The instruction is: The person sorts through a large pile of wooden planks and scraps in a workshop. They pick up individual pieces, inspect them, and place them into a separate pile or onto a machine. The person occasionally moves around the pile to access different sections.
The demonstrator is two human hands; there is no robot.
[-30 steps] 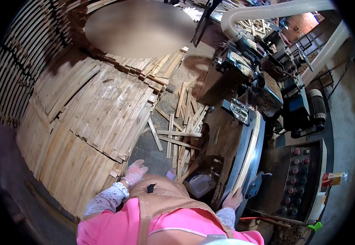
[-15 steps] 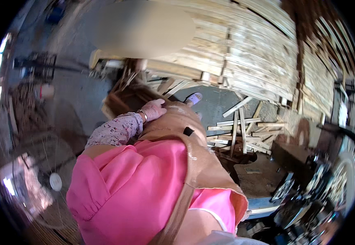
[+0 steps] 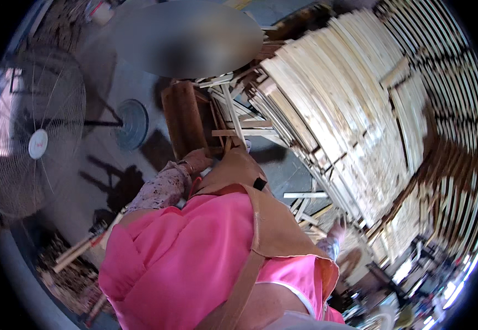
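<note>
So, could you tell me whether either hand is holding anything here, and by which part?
It cannot be told. The left hand lies at the top of the tan apron; the right hand is blurred beside the stacked wooden slats.

I saw no packages, signs or screens; only a small round white label with red sat at my fan's hub

a woodworking shop, apparently: stacked wooden slats, offcuts on concrete floor, a pedestal fan.
</note>
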